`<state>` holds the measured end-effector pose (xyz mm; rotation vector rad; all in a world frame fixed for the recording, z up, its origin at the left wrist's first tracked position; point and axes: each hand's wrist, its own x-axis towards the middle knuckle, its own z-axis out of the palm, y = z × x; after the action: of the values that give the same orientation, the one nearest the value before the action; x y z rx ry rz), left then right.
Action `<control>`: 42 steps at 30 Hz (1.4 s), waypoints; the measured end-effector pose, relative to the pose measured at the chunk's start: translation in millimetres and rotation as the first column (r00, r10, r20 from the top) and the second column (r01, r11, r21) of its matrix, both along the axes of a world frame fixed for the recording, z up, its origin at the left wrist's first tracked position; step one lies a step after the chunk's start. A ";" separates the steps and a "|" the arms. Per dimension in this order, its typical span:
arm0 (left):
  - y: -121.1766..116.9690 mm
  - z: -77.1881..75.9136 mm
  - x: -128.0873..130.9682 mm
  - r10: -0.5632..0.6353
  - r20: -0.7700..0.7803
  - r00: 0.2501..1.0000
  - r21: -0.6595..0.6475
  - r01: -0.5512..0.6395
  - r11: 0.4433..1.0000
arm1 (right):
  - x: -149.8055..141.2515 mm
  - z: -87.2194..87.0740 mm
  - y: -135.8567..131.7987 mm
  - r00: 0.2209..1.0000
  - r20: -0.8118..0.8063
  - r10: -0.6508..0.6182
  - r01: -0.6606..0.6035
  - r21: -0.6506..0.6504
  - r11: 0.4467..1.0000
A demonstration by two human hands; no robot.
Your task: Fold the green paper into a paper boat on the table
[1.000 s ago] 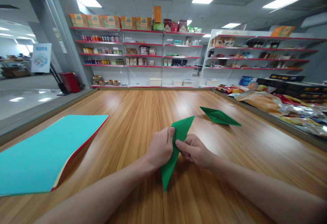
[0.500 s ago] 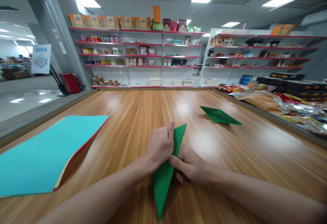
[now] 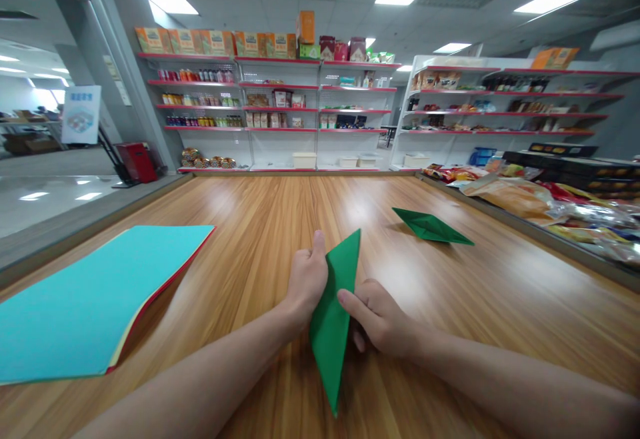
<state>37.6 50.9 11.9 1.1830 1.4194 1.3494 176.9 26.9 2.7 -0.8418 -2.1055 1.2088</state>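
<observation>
A folded sheet of green paper (image 3: 334, 325), long and pointed at both ends, is held above the table in front of me. My left hand (image 3: 307, 285) is closed on its left edge, thumb pointing up and fingers hidden behind the paper. From the other side, my right hand (image 3: 377, 315) pinches the right edge, with the thumb on the near face and curled fingers behind. Farther off to the right, a second folded green paper (image 3: 433, 227) of similar pointed shape rests on the table.
A stack of coloured paper (image 3: 105, 299), turquoise on top with yellow and red edges below, lies at the left of the wooden table (image 3: 270, 219). Packaged snacks (image 3: 525, 202) are piled beyond the right rim. Stocked shelves (image 3: 280, 109) stand behind the table.
The green paper has turned more of its broad face toward me, and its lower tip has swung right. My left thumb has shifted left off the face; my right thumb has moved slightly up.
</observation>
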 end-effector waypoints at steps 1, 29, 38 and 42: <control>1.0 -1.7 -0.7 -0.013 -0.005 1.000 0.033 0.013 0.999 | 1.5 -0.4 2.4 0.999 -0.033 -0.042 0.042 0.004 0.999; -4.0 5.4 -7.3 -0.083 -0.411 0.908 0.269 0.208 0.940 | 0.9 -1.7 2.3 0.984 -0.172 -0.036 0.006 -0.172 0.985; -2.5 -5.7 0.0 -0.039 -0.121 0.992 0.181 0.061 0.982 | 3.3 -5.7 8.3 0.962 -0.213 -0.168 0.122 -0.214 0.969; -2.2 -9.0 0.2 0.018 -0.248 0.969 0.148 0.019 0.989 | 1.8 -7.7 11.1 0.949 -0.219 -0.226 0.193 -0.165 0.967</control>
<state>37.8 48.7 2.8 1.4945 1.5113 1.3624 178.7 38.0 -5.0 -0.9108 -1.7106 1.2852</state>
